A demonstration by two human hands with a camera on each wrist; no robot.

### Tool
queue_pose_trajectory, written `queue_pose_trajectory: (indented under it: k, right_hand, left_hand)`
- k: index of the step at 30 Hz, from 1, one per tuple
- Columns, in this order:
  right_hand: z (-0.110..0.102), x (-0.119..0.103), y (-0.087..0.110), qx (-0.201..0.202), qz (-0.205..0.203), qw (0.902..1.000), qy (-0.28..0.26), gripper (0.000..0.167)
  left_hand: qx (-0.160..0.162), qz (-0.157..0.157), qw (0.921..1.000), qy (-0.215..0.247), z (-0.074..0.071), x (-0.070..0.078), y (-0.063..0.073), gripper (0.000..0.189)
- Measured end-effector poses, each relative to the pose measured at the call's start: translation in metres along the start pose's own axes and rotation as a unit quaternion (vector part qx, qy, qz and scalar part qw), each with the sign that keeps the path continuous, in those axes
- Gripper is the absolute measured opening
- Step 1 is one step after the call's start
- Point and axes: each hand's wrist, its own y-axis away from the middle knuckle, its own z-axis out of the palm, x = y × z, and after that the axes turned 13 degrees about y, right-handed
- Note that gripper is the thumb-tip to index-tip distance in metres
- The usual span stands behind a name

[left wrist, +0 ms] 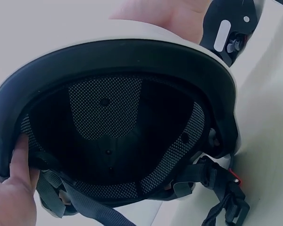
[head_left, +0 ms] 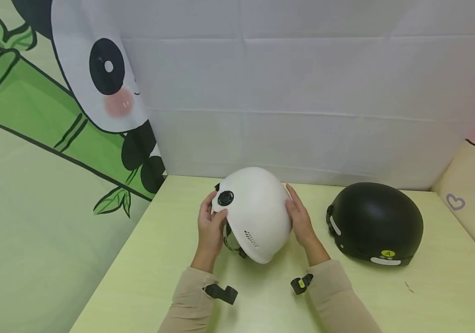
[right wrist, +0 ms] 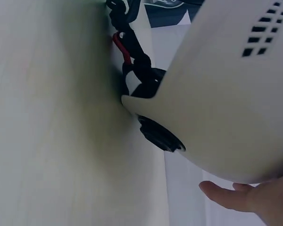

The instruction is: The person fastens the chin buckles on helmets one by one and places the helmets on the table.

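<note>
A white helmet (head_left: 258,208) with a round black vent knob and a patch of small slots is tilted between both hands at the table's far middle. My left hand (head_left: 211,229) grips its left rim, with a finger reaching inside the edge in the left wrist view. On the shell's right side rests my right hand (head_left: 302,222), its fingers fairly straight. The helmet's dark lining (left wrist: 106,108) and mesh padding face the left wrist camera. Black chin straps (left wrist: 221,188) with a red tab hang from the rim.
A black helmet (head_left: 375,222) with a yellow "A" sticker sits on the pale table (head_left: 137,277) to the right. Behind stands a white cloth wall (head_left: 304,92); a panda-and-bamboo picture (head_left: 54,101) covers the left wall.
</note>
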Motion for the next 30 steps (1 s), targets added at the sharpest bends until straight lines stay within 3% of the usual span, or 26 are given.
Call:
queue_pose_trajectory:
  k: [3, 7, 10, 13, 18, 24, 27, 30]
  right_hand:
    - [0.004, 0.003, -0.001, -0.01, 0.006, 0.9997, -0.024, 0.055]
    - [0.007, 0.006, -0.002, -0.012, 0.011, 0.9988, -0.045, 0.056]
    - [0.01, 0.007, -0.002, -0.01, 0.018, 0.9983, -0.055, 0.057]
    - [0.012, 0.007, -0.002, -0.007, 0.022, 0.9978, -0.062, 0.058]
    - [0.015, 0.008, -0.002, 0.008, 0.023, 0.9962, -0.084, 0.058]
    - [0.018, 0.01, 0.0, 0.034, 0.021, 0.9938, -0.104, 0.056]
    - [0.021, 0.008, 0.001, 0.037, 0.013, 0.9942, -0.1, 0.058]
    - [0.024, 0.007, 0.002, 0.04, 0.01, 0.9945, -0.097, 0.06]
  left_hand:
    - [0.003, -0.012, 0.9996, -0.024, 0.0, 0.002, 0.0, 0.056]
    - [0.008, -0.027, 0.9948, -0.098, 0.001, 0.008, -0.002, 0.057]
    - [0.008, -0.029, 0.9865, -0.161, 0.003, 0.013, -0.003, 0.058]
    - [0.003, -0.02, 0.9716, -0.236, 0.005, 0.016, -0.004, 0.057]
    - [-0.019, -0.009, 0.9313, -0.364, 0.011, 0.021, -0.008, 0.056]
    - [-0.025, -0.051, 0.8871, -0.458, 0.019, 0.027, -0.012, 0.072]
    - [-0.028, -0.045, 0.8554, -0.515, 0.025, 0.03, -0.014, 0.074]
    - [-0.048, -0.014, 0.8152, -0.577, 0.031, 0.032, -0.017, 0.071]
